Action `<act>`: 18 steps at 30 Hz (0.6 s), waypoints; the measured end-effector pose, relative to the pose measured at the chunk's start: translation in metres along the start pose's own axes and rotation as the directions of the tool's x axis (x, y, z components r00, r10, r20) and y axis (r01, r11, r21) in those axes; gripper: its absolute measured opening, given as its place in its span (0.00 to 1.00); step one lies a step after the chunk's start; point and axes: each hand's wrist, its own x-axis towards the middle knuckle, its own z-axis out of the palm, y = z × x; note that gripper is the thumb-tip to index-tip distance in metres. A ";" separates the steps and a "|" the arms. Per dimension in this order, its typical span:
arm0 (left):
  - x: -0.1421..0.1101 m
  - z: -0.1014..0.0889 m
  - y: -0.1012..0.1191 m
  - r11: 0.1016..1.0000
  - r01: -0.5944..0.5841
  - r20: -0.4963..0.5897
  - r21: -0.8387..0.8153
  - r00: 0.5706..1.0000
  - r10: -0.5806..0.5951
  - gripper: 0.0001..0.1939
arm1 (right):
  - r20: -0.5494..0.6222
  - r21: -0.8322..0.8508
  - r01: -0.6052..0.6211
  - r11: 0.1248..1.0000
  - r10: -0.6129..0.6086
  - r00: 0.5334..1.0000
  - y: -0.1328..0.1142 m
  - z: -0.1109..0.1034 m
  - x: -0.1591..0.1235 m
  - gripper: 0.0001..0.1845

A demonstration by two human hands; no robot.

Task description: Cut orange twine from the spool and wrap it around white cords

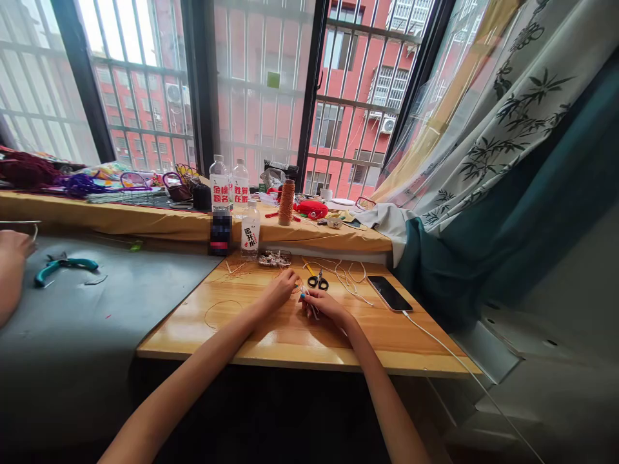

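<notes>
Over the wooden table (271, 338), my left hand (280, 288) is closed in a pinch on a thin orange thread (298, 281). Close beside it, my right hand (323, 304) grips some short white cord (315, 313), whose ends stick out below the fingers. Something small and blue shows at the right fingertips; it is too small to name. Just beyond the hands lie black-handled scissors (318, 282) and a yellow pencil-like stick (307, 265). Loose white cords (349, 283) spread to their right. A loop of thin thread (206, 316) lies left of my forearm.
A phone (389, 293) with a white cable lies at right. A clear bottle (250, 235) and a small tray of bits (275, 258) stand at the back. The ledge holds a thread spool (286, 203). At left are teal pliers (68, 265) and another person's hand (15, 248).
</notes>
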 end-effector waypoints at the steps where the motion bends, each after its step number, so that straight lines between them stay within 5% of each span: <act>1: 0.000 0.001 0.000 1.000 -0.031 -0.008 -0.007 1.000 0.030 0.11 | -0.002 0.003 0.000 1.000 0.000 1.000 0.000 0.000 0.000 0.20; 9: 0.000 -0.003 0.002 0.987 -0.147 -0.063 0.064 0.986 0.151 0.13 | -0.006 -0.016 0.013 1.000 -0.013 1.000 -0.003 0.002 -0.003 0.20; 18: 0.000 -0.013 0.004 0.994 -0.064 -0.196 0.090 0.977 0.080 0.10 | 0.006 -0.052 0.020 0.998 -0.019 1.000 0.000 0.000 0.000 0.23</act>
